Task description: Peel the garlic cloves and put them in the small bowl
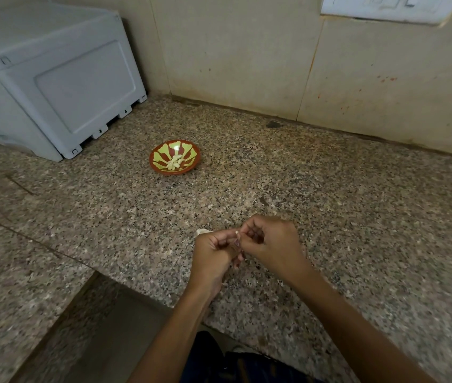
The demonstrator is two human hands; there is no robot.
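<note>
Right now, near the front edge of the speckled brown stone worktop (330, 189), two hands meet over the stone. The left hand (213, 254) has its fingers curled around a small pale garlic clove (236, 233), of which only the tip peeks out. It looks like this hand holds the clove steady. The right hand (271, 244) pinches at the clove's top with thumb and finger, probably to pull off the thin skin. Both hands are close together because peeling such a little thing needs a tight grip.

Just past the left hand, a white bit (202, 231) lies on the worktop. I cannot tell if it is a clove or loose skin.

Farther back, toward the middle of the worktop, sits the small round red bowl with yellow-green leaf shapes (189, 161). A little pile of peeled cream-coloured cloves (175, 161) rests inside it. It is an easy reach for dropping in the next one.

At the back left corner stands a big grey plastic box (53, 78) against the wall.
</note>
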